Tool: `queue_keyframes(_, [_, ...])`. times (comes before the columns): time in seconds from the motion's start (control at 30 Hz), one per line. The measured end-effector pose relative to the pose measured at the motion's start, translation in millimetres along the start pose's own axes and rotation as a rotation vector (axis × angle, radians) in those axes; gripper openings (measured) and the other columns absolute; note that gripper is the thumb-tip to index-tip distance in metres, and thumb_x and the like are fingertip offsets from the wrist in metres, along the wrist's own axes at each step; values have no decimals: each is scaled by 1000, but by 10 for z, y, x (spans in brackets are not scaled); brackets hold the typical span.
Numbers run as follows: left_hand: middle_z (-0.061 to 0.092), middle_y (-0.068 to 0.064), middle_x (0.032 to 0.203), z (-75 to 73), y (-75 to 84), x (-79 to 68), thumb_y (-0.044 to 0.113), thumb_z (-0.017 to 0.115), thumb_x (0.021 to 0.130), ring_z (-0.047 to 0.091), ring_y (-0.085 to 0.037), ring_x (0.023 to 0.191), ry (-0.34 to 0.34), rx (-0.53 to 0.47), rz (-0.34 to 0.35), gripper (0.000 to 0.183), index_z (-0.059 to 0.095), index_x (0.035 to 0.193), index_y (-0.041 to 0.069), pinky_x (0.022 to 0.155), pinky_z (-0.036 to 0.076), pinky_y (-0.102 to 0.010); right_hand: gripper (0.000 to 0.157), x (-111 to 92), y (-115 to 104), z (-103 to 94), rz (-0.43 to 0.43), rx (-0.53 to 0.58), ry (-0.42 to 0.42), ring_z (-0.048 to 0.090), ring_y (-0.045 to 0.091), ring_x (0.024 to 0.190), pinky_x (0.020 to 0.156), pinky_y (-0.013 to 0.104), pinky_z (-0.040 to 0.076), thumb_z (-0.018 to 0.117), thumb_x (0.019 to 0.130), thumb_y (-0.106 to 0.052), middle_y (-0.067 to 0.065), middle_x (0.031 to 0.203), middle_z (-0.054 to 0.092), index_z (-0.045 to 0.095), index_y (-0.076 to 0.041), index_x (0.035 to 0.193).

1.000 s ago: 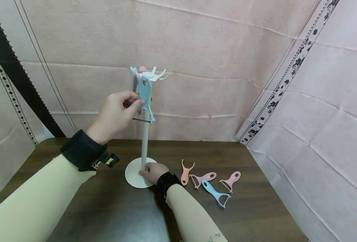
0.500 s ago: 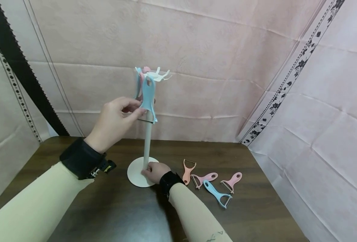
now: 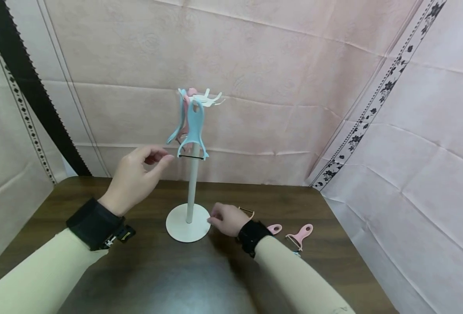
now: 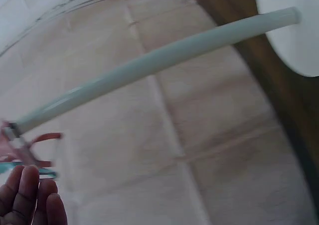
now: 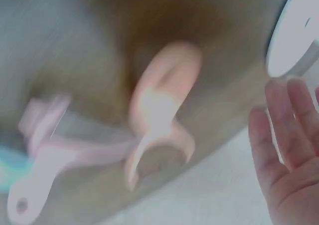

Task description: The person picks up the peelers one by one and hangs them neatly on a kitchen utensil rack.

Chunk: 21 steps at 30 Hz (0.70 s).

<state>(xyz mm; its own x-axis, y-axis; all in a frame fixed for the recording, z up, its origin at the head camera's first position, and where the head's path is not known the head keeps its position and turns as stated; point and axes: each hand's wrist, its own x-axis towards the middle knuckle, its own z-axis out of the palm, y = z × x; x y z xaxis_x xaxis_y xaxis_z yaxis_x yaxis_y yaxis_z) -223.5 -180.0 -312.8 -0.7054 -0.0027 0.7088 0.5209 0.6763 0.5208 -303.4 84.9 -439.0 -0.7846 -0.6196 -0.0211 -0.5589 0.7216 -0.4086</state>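
A blue peeler [image 3: 195, 124] hangs from a hook at the front of a white stand [image 3: 192, 183]. Behind it hang another blue peeler [image 3: 182, 117] and a pink one, partly covered. My left hand [image 3: 135, 176] is in the air left of the front peeler's blade, holding nothing, its fingers loosely bent. My right hand [image 3: 228, 219] is just right of the stand's round base [image 3: 188, 234], with relaxed fingers and nothing in them. In the right wrist view an orange peeler [image 5: 162, 93] lies on the table near that hand, blurred.
Right of the stand lie a pink peeler [image 3: 303, 232], a second pink peeler [image 3: 275, 228] and a blue peeler [image 3: 297, 253], the latter two partly hidden by the right wrist and forearm. Several bare hooks [image 3: 211, 100] point right atop the stand. Cloth [image 3: 262, 131] hangs behind the table.
My left hand has let go of the blue peeler and moved down and left; the peeler now hangs blade-down. My right hand has left the stand's base and moved right.
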Motion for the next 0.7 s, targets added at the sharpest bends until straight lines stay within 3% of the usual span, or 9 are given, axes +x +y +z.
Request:
queue_keyframes(0.2, [59, -7, 103, 171, -297, -215, 43, 63, 92, 56, -21, 91, -146, 11, -134, 43, 60, 113, 6, 80, 48, -43, 38, -315, 356, -370, -34, -184, 69, 61, 17, 96, 81, 37, 49, 63, 94, -35, 4, 117, 61, 57, -15, 125])
queue_keyframes(0.3, [58, -8, 106, 268, -435, -317, 50, 62, 90, 55, -24, 92, -229, 29, -181, 52, 58, 118, 6, 79, 48, -43, 43, -453, 520, -471, -79, -286, 101, 61, 21, 101, 82, 39, 50, 66, 93, -29, 8, 123, 60, 54, -14, 131])
queue_keyframes(0.53, [60, -10, 108, 595, -612, -480, 53, 65, 87, 57, -25, 92, -391, 27, -246, 60, 53, 124, 7, 76, 49, -41, 51, -615, 777, -500, -132, -387, 139, 59, 27, 110, 88, 43, 48, 71, 88, -24, 10, 126, 59, 53, -10, 133])
queue_keyframes(0.7, [59, -7, 90, 892, -652, -597, 48, 68, 87, 55, -20, 73, -511, 32, -323, 59, 52, 125, 5, 60, 47, -34, 46, -614, 858, -459, -160, -420, 139, 60, 26, 110, 89, 42, 48, 70, 89, -20, 9, 126, 60, 56, -10, 131])
